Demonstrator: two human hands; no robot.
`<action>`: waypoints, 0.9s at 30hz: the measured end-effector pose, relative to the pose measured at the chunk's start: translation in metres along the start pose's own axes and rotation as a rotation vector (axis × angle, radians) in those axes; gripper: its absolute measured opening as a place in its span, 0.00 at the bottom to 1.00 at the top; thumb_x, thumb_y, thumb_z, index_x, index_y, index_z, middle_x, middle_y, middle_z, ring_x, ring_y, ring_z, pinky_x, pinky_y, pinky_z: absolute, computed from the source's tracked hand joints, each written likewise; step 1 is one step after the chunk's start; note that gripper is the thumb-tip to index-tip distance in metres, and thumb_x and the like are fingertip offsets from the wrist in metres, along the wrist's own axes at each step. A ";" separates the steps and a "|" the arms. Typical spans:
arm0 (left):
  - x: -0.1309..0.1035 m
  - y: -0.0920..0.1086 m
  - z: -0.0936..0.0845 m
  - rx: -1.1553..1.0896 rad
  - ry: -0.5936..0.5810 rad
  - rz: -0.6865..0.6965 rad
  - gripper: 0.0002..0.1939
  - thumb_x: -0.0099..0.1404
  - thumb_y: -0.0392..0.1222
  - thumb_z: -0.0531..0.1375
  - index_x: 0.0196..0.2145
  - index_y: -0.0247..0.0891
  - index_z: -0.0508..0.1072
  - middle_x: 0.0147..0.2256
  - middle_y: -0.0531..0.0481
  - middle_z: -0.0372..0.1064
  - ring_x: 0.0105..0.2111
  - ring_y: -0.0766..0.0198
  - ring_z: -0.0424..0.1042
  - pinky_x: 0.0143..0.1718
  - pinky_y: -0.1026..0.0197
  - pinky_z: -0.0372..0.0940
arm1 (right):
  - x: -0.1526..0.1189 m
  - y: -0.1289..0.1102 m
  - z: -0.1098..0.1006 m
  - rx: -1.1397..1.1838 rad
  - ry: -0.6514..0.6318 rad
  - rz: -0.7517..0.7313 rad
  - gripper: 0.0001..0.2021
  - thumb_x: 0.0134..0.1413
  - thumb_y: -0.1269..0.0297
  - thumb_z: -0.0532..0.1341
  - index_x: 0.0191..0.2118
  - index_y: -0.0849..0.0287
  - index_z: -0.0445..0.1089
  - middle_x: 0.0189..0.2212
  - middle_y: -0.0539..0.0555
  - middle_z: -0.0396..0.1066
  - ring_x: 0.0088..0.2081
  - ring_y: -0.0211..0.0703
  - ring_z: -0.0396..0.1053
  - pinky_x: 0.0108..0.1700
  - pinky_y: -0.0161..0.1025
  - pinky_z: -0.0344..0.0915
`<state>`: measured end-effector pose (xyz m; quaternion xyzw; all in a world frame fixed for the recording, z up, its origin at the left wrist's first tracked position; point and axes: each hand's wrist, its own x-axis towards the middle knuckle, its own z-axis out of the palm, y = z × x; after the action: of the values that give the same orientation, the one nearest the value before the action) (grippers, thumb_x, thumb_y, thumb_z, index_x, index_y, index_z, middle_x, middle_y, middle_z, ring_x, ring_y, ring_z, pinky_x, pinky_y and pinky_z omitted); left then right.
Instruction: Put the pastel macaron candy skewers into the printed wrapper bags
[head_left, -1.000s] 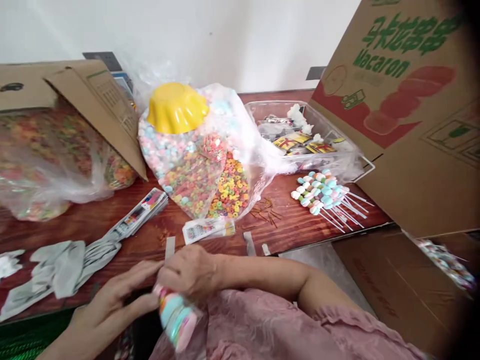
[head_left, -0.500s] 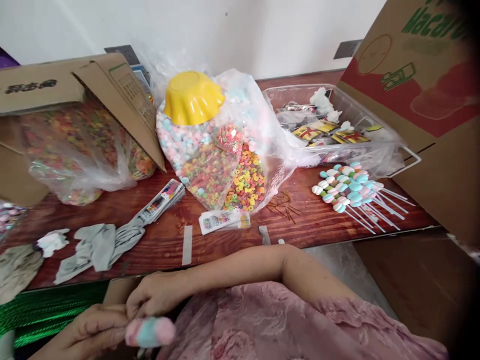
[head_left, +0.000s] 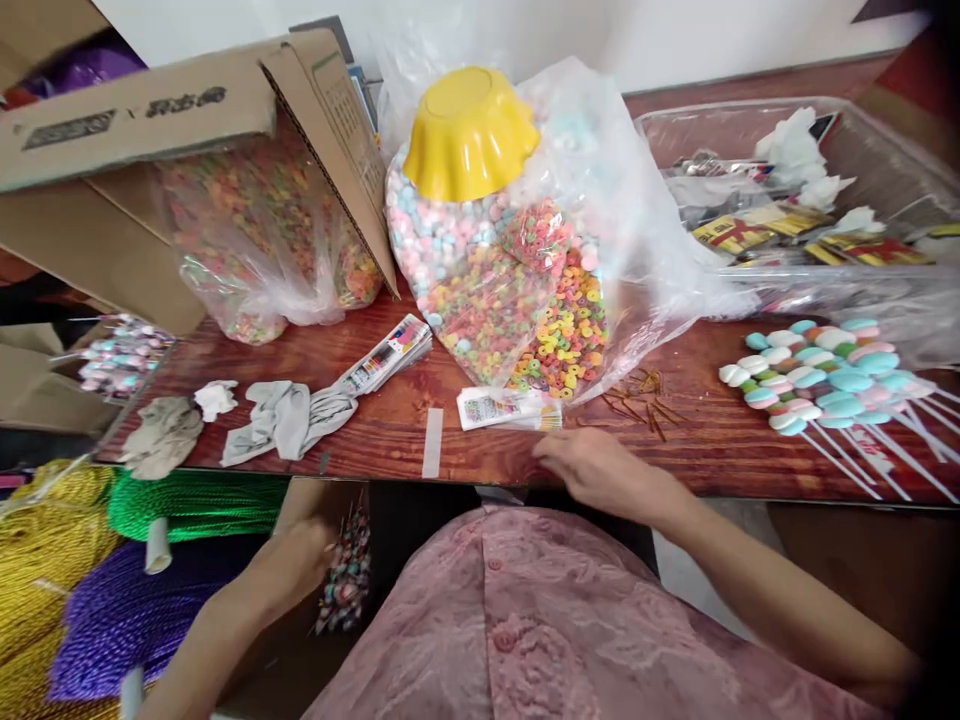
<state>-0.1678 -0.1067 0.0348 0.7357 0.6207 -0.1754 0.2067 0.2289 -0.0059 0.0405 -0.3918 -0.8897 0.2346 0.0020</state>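
My left hand (head_left: 298, 562) is low at the left, below the table edge, its fingers curled beside a bundle of candy skewers (head_left: 346, 575) in a box. Whatever it may hold is hidden. Over the front edge of the table, my right hand (head_left: 592, 467) reaches leftward, fingertips and thumb slightly apart with nothing seen between them. Just beyond its fingertips lies a stack of printed clear wrappers (head_left: 506, 410). Brown twist ties (head_left: 641, 398) are scattered behind this hand. Marshmallow skewers (head_left: 832, 375) on white sticks lie in a pile at the right.
Behind the wrappers sits a plastic bag of candy (head_left: 480, 300) topped by a yellow bowl (head_left: 472, 135). A cardboard box (head_left: 135, 110) stands left, a clear bin (head_left: 757, 270) right. Grey gloves (head_left: 289, 420) and more wrappers (head_left: 386, 358) lie left; coloured cord bundles (head_left: 150, 610) hang below.
My hands have separated: the left went down to the skewers in the box, the right moved right to the table edge. The pink-and-blue marshmallow skewer is no longer seen in my left hand.
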 end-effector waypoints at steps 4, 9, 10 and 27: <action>0.057 0.111 -0.056 -0.096 0.240 0.538 0.17 0.73 0.38 0.47 0.38 0.37 0.76 0.38 0.45 0.73 0.40 0.62 0.71 0.45 0.62 0.64 | -0.018 0.033 -0.019 -0.300 -0.092 0.352 0.19 0.54 0.78 0.51 0.46 0.61 0.74 0.42 0.60 0.77 0.39 0.45 0.74 0.36 0.37 0.60; 0.134 0.191 -0.072 0.271 0.403 0.491 0.12 0.68 0.32 0.51 0.40 0.27 0.75 0.42 0.36 0.70 0.45 0.51 0.68 0.42 0.54 0.65 | 0.009 0.038 -0.034 -0.406 -0.054 0.398 0.31 0.54 0.77 0.51 0.64 0.54 0.61 0.41 0.60 0.78 0.41 0.47 0.75 0.36 0.37 0.60; 0.144 0.196 -0.068 0.311 0.407 0.467 0.13 0.67 0.30 0.51 0.41 0.26 0.74 0.42 0.35 0.69 0.45 0.51 0.68 0.41 0.53 0.65 | 0.014 0.038 -0.036 -0.408 -0.021 0.405 0.32 0.55 0.77 0.51 0.66 0.55 0.58 0.41 0.61 0.77 0.41 0.48 0.75 0.37 0.37 0.61; 0.171 0.159 -0.035 0.395 0.922 0.815 0.10 0.66 0.30 0.54 0.31 0.36 0.73 0.29 0.47 0.69 0.32 0.58 0.66 0.33 0.57 0.62 | -0.170 0.119 -0.034 -0.576 0.942 1.030 0.16 0.63 0.61 0.54 0.44 0.61 0.78 0.43 0.64 0.75 0.43 0.52 0.70 0.42 0.43 0.62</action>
<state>0.0179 0.0323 -0.0099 0.9365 0.2727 0.1399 -0.1704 0.4361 -0.0408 0.0515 -0.8021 -0.5251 -0.2284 0.1698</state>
